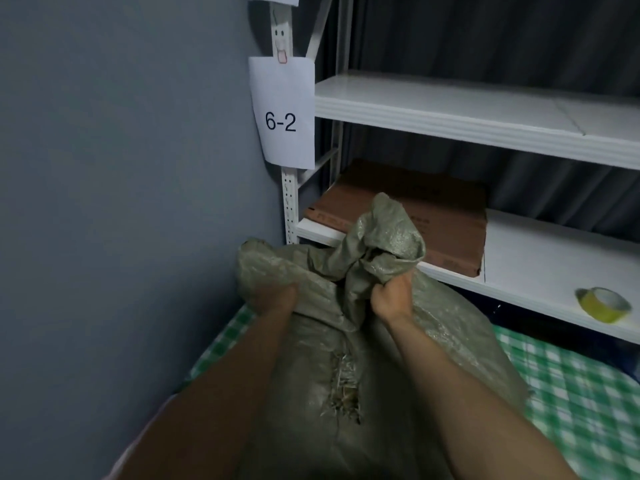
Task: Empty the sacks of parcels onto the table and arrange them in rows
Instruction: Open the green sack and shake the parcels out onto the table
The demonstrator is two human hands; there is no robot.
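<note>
A bulky grey-green woven sack (349,358) lies on the table with the green-and-white checked cloth (571,393), its far end bunched up toward the shelves. My left hand (277,297) grips the sack's far left corner. My right hand (393,296) grips a bunched fold of the sack's far end, which sticks up above my fist. A frayed tear (343,389) shows in the sack's top side. No parcels are visible; the sack hides its contents.
A white shelving unit (485,112) stands right behind the table. A flat brown cardboard box (433,216) and a roll of yellow tape (602,304) lie on its lower shelf. A paper sign reading 6-2 (282,114) hangs on the upright. A grey wall (121,168) bounds the left.
</note>
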